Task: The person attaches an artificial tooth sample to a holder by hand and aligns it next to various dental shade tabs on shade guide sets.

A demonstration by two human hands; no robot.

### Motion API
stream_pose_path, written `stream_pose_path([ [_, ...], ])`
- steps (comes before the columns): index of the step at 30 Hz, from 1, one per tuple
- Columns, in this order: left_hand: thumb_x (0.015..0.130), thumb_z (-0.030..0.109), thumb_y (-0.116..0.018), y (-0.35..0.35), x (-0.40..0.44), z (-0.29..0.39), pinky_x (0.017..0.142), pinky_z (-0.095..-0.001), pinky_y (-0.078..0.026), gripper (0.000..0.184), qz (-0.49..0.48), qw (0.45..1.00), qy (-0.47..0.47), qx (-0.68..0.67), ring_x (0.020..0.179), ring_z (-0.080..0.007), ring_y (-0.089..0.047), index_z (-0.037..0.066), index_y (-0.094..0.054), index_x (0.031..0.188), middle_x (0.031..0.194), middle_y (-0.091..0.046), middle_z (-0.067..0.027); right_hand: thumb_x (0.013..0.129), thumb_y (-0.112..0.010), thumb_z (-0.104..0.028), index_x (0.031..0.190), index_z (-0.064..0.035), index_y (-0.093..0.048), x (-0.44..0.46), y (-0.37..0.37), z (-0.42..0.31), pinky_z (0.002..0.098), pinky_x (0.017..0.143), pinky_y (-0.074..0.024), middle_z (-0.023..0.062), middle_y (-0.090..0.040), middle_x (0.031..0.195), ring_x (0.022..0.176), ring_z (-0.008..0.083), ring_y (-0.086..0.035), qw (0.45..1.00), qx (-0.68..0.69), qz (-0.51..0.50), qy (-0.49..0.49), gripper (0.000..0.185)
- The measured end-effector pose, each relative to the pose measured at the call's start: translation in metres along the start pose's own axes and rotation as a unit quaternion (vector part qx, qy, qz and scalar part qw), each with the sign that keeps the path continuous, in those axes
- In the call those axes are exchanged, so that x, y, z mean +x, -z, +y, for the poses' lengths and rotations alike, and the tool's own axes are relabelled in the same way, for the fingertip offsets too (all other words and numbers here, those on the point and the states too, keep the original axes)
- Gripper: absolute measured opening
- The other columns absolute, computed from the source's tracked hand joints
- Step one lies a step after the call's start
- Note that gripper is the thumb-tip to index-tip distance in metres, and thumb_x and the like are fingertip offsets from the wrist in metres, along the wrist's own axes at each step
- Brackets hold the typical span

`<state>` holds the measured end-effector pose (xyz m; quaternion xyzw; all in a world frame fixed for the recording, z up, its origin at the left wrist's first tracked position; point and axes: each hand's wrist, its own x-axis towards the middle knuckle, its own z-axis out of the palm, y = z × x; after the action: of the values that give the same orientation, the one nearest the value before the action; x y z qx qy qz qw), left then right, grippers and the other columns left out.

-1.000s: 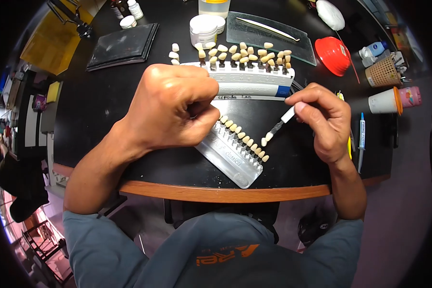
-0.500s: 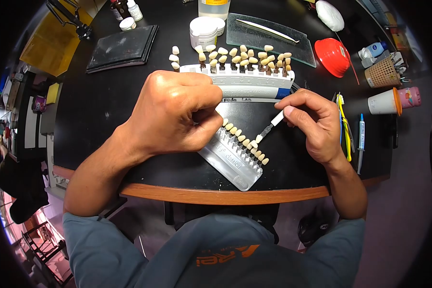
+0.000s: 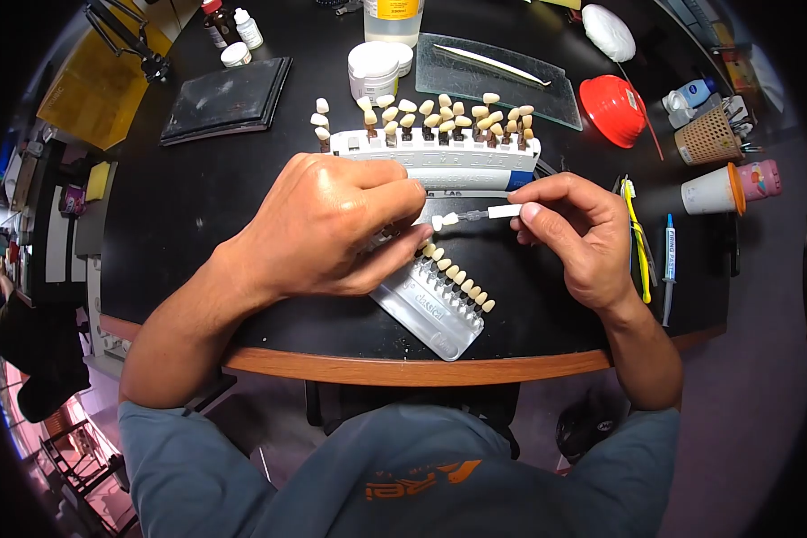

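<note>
My right hand [image 3: 576, 235] pinches the white handle of a shade tab [image 3: 504, 212]. The tab points left, nearly level, with a tooth-shaped tip and a whiter tooth crown [image 3: 437, 222] at its end. My left hand [image 3: 345, 229] is close to that crown; its fingers are curled, with thumb and forefinger parted and nothing visible between them. Below lies a silvery shade guide [image 3: 435, 318] marked "classical", bearing a row of tooth-coloured tabs; its upper end is hidden by my left hand. Behind stands a white shade-guide holder [image 3: 462, 170] with several tooth tabs upright in it.
Farther back are a glass slab [image 3: 529, 85] with a white instrument, a white jar [image 3: 372, 72], a black case [image 3: 227, 99] and a red bowl [image 3: 611, 112]. To the right lie a yellow toothbrush [image 3: 638, 238] and a firing paste syringe [image 3: 669, 269]. A wooden edge [image 3: 421, 370] borders the table.
My right hand has swung the tab up and left, away from the guide's row, to almost level. My left hand's thumb and forefinger have come apart and nearer the tab's tip.
</note>
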<state>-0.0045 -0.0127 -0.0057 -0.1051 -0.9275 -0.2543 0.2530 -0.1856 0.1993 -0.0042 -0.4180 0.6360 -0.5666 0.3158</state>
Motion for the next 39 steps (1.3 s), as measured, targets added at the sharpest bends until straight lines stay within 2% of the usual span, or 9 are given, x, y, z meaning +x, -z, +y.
stream_pose_path([
  [6,0.077,0.007,-0.082,0.0022,0.0008,0.0018,0.049,-0.0308,-0.045,0.025,-0.03,0.999,0.008,-0.007,0.054,-0.0183,-0.06,0.005,-0.067,0.096,0.067,-0.057,-0.0047,0.097,-0.065,0.0,0.106,0.0046,-0.071,-0.0014,0.001,-0.0025,0.023,0.071,-0.0526,0.0072,-0.07,0.088,0.079,0.0092,-0.065,1.0,0.007,0.002,0.003,0.011],
  [9,0.076,0.008,-0.083,0.0027,0.0,0.0012,0.049,-0.0309,-0.045,0.026,-0.038,0.999,0.011,-0.006,0.055,-0.0185,-0.06,0.005,-0.068,0.098,0.067,-0.058,-0.0047,0.097,-0.065,0.0,0.106,0.0047,-0.071,-0.0016,0.0005,-0.0029,0.0232,0.07,-0.0528,0.0075,-0.07,0.088,0.078,0.0094,-0.065,1.0,0.008,0.001,0.006,0.011],
  [15,0.076,0.009,-0.085,0.0016,0.0007,-0.0007,0.05,-0.0296,-0.046,0.028,-0.016,1.0,0.002,-0.005,0.055,-0.0176,-0.06,0.005,-0.069,0.098,0.069,-0.06,-0.0048,0.097,-0.065,0.0,0.106,0.0049,-0.07,-0.002,0.0023,-0.0041,0.0236,0.071,-0.0533,0.0082,-0.071,0.088,0.08,0.0096,-0.066,1.0,0.015,-0.005,0.014,0.011],
  [21,0.077,0.008,-0.085,-0.0009,-0.0001,-0.0006,0.052,-0.028,-0.047,0.022,-0.005,0.998,0.021,-0.059,0.057,-0.0152,-0.062,0.004,-0.071,0.093,0.072,-0.064,-0.0051,0.097,-0.065,0.001,0.106,0.0059,-0.07,-0.0029,0.0015,-0.0056,0.0242,0.071,-0.0539,0.0097,-0.071,0.09,0.08,0.0103,-0.066,0.999,0.03,-0.014,0.015,0.012],
  [27,0.078,0.007,-0.084,-0.004,-0.0004,0.0016,0.053,-0.0277,-0.049,0.017,-0.007,0.993,0.057,-0.099,0.061,-0.0166,-0.065,0.003,-0.073,0.091,0.075,-0.067,-0.0067,0.097,-0.065,0.001,0.106,0.0063,-0.07,-0.003,0.0038,-0.0048,0.0244,0.071,-0.0541,0.01,-0.071,0.091,0.081,0.0106,-0.066,0.999,0.032,-0.017,0.02,0.012],
  [36,0.078,0.007,-0.083,-0.0038,0.0009,0.0023,0.053,-0.0284,-0.049,0.019,0.002,0.995,0.041,-0.09,0.061,-0.0185,-0.065,0.003,-0.074,0.094,0.074,-0.066,-0.0071,0.097,-0.065,0.001,0.106,0.0067,-0.07,-0.0033,0.0037,-0.0058,0.0247,0.072,-0.0547,0.0102,-0.071,0.091,0.081,0.0111,-0.067,0.999,0.033,-0.017,0.012,0.012],
  [39,0.078,0.007,-0.083,-0.0003,0.0018,0.0075,0.054,-0.0291,-0.05,0.019,0.003,0.991,0.078,-0.107,0.061,-0.0195,-0.065,0.003,-0.074,0.094,0.075,-0.067,-0.0082,0.096,-0.066,0.002,0.107,0.0069,-0.071,-0.0029,0.0021,-0.0084,0.0253,0.075,-0.0563,0.011,-0.072,0.093,0.083,0.0123,-0.069,0.999,0.031,-0.032,0.015,0.013],
])
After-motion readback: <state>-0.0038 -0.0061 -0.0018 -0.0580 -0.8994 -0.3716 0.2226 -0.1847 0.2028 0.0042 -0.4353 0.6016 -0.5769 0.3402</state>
